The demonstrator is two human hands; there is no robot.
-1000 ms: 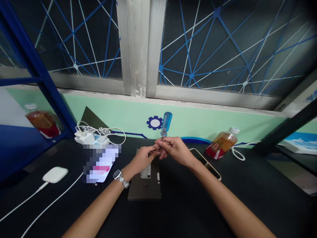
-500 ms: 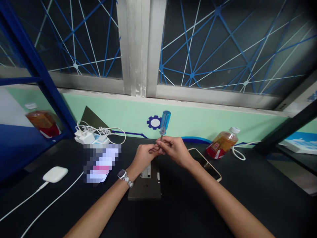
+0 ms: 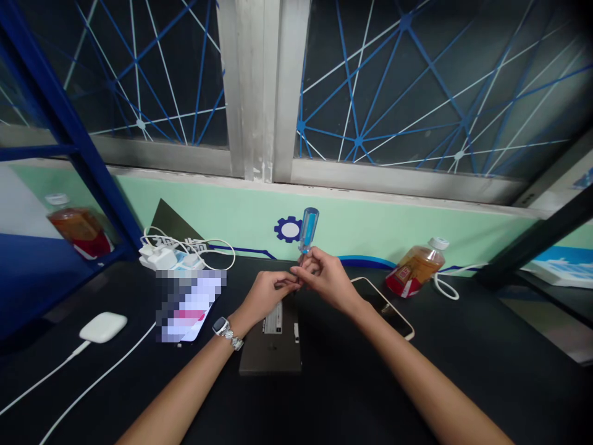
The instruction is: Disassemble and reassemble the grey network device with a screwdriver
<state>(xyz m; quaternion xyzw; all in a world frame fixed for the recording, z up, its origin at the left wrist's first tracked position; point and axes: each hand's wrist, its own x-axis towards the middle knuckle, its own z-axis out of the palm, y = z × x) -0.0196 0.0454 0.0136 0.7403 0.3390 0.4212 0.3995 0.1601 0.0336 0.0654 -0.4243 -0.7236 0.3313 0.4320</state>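
Observation:
A screwdriver (image 3: 309, 228) with a clear blue handle stands nearly upright, its handle leaning slightly right. My right hand (image 3: 328, 278) is closed around its shaft just below the handle. Close to the lower shaft, my left hand (image 3: 269, 293) has thumb and fingers pinched together, touching or almost touching my right fingertips; what they pinch is hidden. Under both hands lies a flat dark grey rectangular device (image 3: 271, 358) with a white label and a small white sticker. Its far end and the screwdriver's tip are mostly covered by my hands.
Right of the device lies a phone (image 3: 389, 312), with a drink bottle (image 3: 417, 267) behind it. On the left are a blurred-out phone (image 3: 199, 309), a white charging case (image 3: 102, 327) on a cable, and a power strip with plugs (image 3: 162, 256). A wall and window close off the back.
My right fingers have shifted slightly up the shaft toward the handle. My left wrist has moved a little left, and the left fingers look straighter. The device has stayed put.

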